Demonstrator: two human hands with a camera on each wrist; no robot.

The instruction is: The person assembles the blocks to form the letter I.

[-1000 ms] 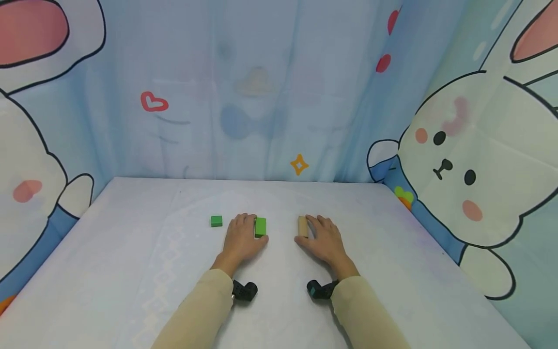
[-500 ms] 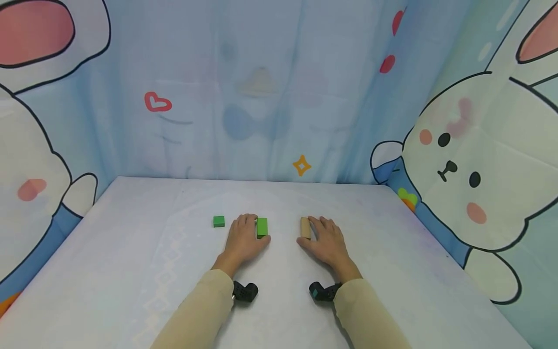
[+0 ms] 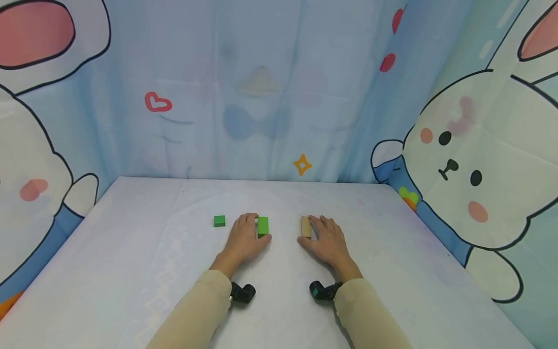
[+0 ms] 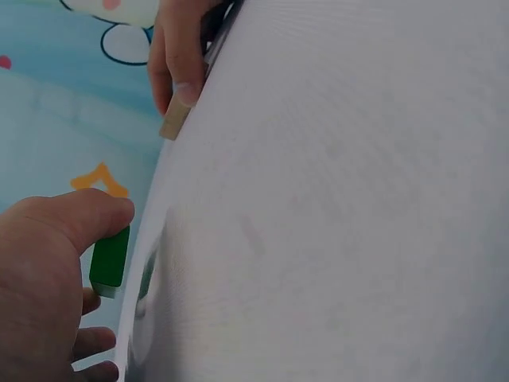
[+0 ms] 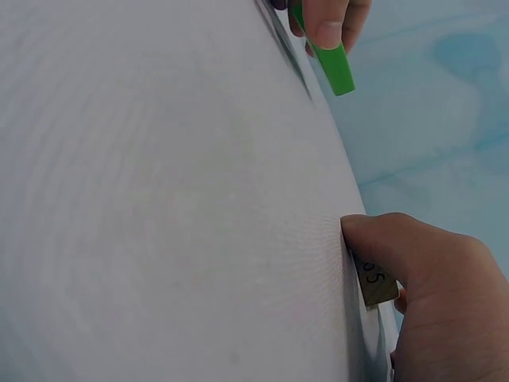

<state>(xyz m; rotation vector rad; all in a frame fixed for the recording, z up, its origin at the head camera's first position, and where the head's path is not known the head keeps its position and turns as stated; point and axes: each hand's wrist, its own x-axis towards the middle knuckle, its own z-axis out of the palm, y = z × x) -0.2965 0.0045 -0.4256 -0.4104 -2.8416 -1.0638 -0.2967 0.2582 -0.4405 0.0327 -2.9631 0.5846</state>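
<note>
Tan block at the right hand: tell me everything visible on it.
The tan block is a small, straight-edged oblong that looks like bare wood. One face carries dark marks resembling digits, the last apparently a 5, partly hidden by the thumb. Its long side points away from the person, above the white table or on it; contact underneath isn't clear. The right grip holds it, thumb by the near end, index finger by the far end. No damage is discernible.

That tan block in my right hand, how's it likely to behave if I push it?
The tan block is probably stiff, given its straight, crisp edges. Its flat sides suggest sliding rather than rolling. It looks small beside the right hand, so it's likely light.
</note>
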